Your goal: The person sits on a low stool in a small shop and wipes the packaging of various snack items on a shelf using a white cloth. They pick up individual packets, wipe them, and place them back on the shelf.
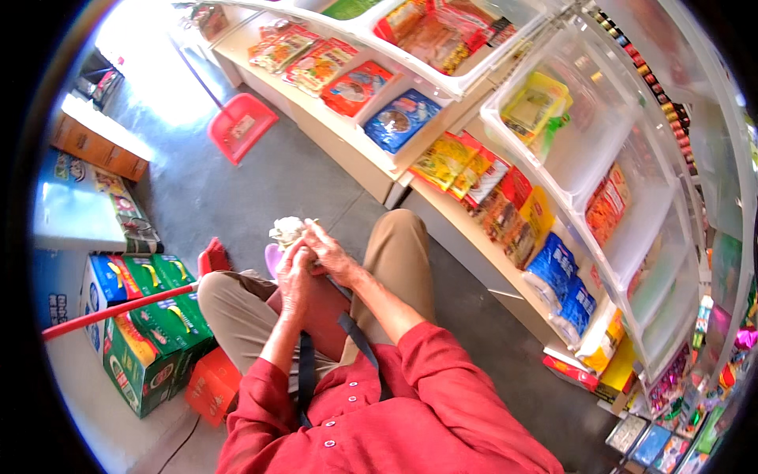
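Note:
A small cream-white ruffled piece (289, 231), flower-like in shape, shows above my fingers; its material is hard to tell. My left hand (294, 275) grips it from below with curled fingers. My right hand (333, 252) pinches its right side, and the two hands touch. Whatever lies inside the fingers is hidden. Beneath them, a reddish-brown bag or cloth (328, 326) with dark straps (306, 373) rests between my knees. Just left of the hands a lilac object (273, 259), perhaps a slipper, is partly covered.
To the right, a low shelf (379, 178) carries packaged foods under clear plastic bins (598, 130). A red dustpan (241, 127) stands on the grey floor ahead. At left are green cartons (163, 332), a red box (214, 385) and a broom with a red handle (118, 310).

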A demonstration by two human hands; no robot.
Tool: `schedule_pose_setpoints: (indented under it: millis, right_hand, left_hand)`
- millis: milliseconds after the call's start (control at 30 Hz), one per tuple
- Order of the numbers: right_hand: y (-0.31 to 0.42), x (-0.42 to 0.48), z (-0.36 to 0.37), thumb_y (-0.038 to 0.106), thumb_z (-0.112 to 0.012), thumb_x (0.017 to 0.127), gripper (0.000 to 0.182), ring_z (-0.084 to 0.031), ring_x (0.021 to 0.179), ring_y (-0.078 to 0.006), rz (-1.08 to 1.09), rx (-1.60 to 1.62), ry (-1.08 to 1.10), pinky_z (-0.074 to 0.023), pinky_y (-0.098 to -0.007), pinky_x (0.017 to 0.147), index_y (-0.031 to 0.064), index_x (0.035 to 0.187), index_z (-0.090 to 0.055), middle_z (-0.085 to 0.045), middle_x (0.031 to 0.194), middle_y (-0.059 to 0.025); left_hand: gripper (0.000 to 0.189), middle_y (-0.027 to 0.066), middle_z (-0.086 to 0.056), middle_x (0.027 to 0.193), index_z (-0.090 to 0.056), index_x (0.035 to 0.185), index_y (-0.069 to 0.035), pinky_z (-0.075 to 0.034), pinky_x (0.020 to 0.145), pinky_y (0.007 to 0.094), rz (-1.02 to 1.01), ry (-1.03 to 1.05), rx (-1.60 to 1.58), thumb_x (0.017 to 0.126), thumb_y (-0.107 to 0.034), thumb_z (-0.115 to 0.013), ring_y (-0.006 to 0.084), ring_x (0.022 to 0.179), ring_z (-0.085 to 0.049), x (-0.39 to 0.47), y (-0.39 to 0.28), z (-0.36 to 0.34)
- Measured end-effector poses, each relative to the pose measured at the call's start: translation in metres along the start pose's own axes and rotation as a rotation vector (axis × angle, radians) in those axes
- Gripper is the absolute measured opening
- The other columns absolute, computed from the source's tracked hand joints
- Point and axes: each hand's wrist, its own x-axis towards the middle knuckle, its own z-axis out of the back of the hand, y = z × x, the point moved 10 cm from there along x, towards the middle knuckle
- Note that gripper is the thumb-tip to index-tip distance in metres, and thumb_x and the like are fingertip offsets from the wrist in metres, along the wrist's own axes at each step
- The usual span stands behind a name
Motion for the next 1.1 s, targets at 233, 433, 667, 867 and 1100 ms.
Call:
schedule_pose_setpoints:
  millis: [233,433,667,867,1100]
  right_hand:
    - [-0.04,0.02,0.063,0.033,-0.056,0.084,0.049,-0.054,0.093,-0.0138,0.164,0.003,-0.309,-0.048,-0.0276,0.074,0.0011,0.12,-0.046,-0.056,0.105,-0.0065]
    - [-0.046,0.014,0.069,0.025,-0.059,0.081,0.047,-0.056,0.087,-0.0156,0.137,-0.148,-0.402,-0.0487,-0.0291,0.072,-0.0013,0.118,-0.048,-0.057,0.104,-0.0096]
    - [-0.023,0.0,-0.02,0.038,-0.045,0.089,0.041,-0.057,0.091,-0.0145,-0.018,0.314,0.128,-0.0504,-0.0339,0.075,0.0109,0.12,-0.047,-0.057,0.106,-0.0036]
    - [-0.021,0.005,-0.012,0.027,-0.046,0.089,0.021,-0.059,0.072,-0.0149,0.002,0.612,-0.02,-0.049,-0.0284,0.069,0.0093,0.087,-0.056,-0.061,0.082,-0.0043]
    - [-0.039,-0.022,0.051,0.023,-0.055,0.083,0.016,-0.06,0.065,-0.0167,0.082,0.808,-0.467,-0.0503,-0.0315,0.056,0.0085,0.086,-0.06,-0.063,0.078,-0.0045]
  left_hand:
    - [0.051,0.01,-0.05,0.114,-0.035,0.13,-0.005,-0.043,0.085,0.0255,-0.063,-0.234,-0.108,0.081,0.002,-0.047,0.0167,0.1,-0.051,-0.019,0.005,0.016]
    - [0.034,0.0074,-0.06,0.098,-0.049,0.114,-0.003,-0.051,0.062,0.0237,0.225,-0.095,-0.419,0.081,-0.005,-0.055,0.0139,0.08,-0.06,-0.022,0.04,0.02]
    - [0.035,0.0153,-0.055,0.108,-0.051,0.116,-0.001,-0.038,0.091,0.0333,-0.234,-0.034,0.453,0.088,-0.021,-0.05,0.03,0.106,-0.05,-0.014,-0.002,0.024]
    - [0.033,0.0139,-0.03,0.136,-0.053,0.113,-0.012,-0.027,0.094,0.0577,-0.439,0.114,1.195,0.083,-0.027,-0.05,0.0334,0.126,-0.026,-0.028,0.032,0.005]
    - [0.036,0.0186,-0.045,0.123,-0.047,0.119,-0.002,-0.033,0.095,0.0395,-0.657,0.327,0.733,0.087,-0.018,-0.047,0.0334,0.112,-0.043,-0.025,0.011,-0.021]
